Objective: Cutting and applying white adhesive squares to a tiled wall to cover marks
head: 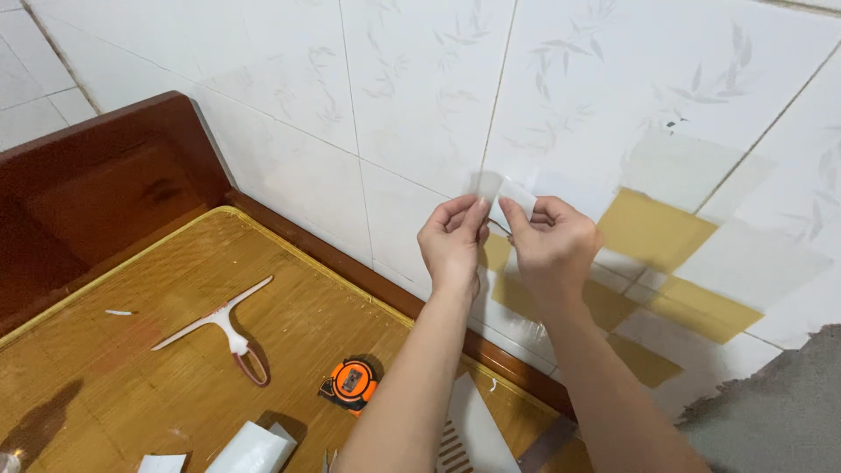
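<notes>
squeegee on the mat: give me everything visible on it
The squeegee lies flat on the woven bamboo-coloured mat, left of the person's forearms and untouched by either hand. It is T-shaped: a long, thin white blade bar running diagonally from lower left to upper right, and a short white neck leading down to a looped handle with a reddish-brown rim. It looks like plastic. Nothing rests on it; the orange tape measure sits apart, to its lower right.

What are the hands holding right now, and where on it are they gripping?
A small translucent white piece of film, pinched at its lower edge between thumb and fingertips of both the left hand and the right hand, in front of the tiled wall.
</notes>
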